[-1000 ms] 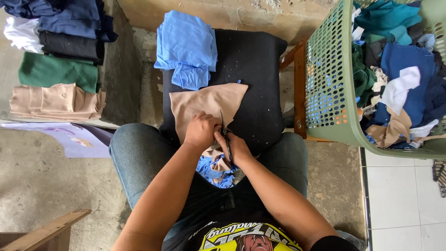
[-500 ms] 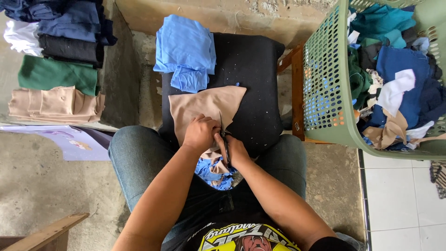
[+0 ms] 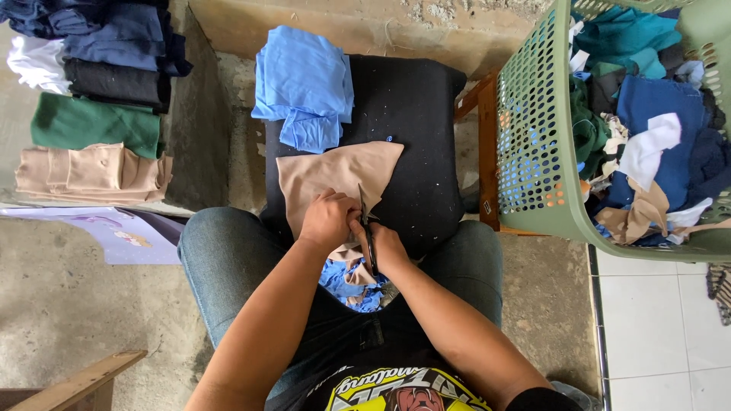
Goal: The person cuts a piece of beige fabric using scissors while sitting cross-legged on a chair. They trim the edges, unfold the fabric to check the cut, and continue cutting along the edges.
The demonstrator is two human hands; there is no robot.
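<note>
A beige piece of cloth (image 3: 335,175) lies spread on a black cushion (image 3: 419,129) in front of my knees. My left hand (image 3: 327,221) pinches its near edge. My right hand (image 3: 384,245) grips dark scissors (image 3: 365,221), whose blades point away from me into the beige cloth beside my left hand. Blue and beige scraps (image 3: 350,278) lie in my lap under both hands. A folded light blue cloth (image 3: 304,87) rests on the cushion's far left corner.
A green perforated laundry basket (image 3: 533,137) full of mixed cloth pieces stands at the right on a wooden stool. Folded stacks of beige (image 3: 91,171), green, black, white and navy fabric lie at the left. A wooden piece (image 3: 76,380) shows at bottom left.
Both hands stay at the near edge of the beige cloth. The scissors have shifted only slightly along it; the cloth sits a little differently on the cushion.
</note>
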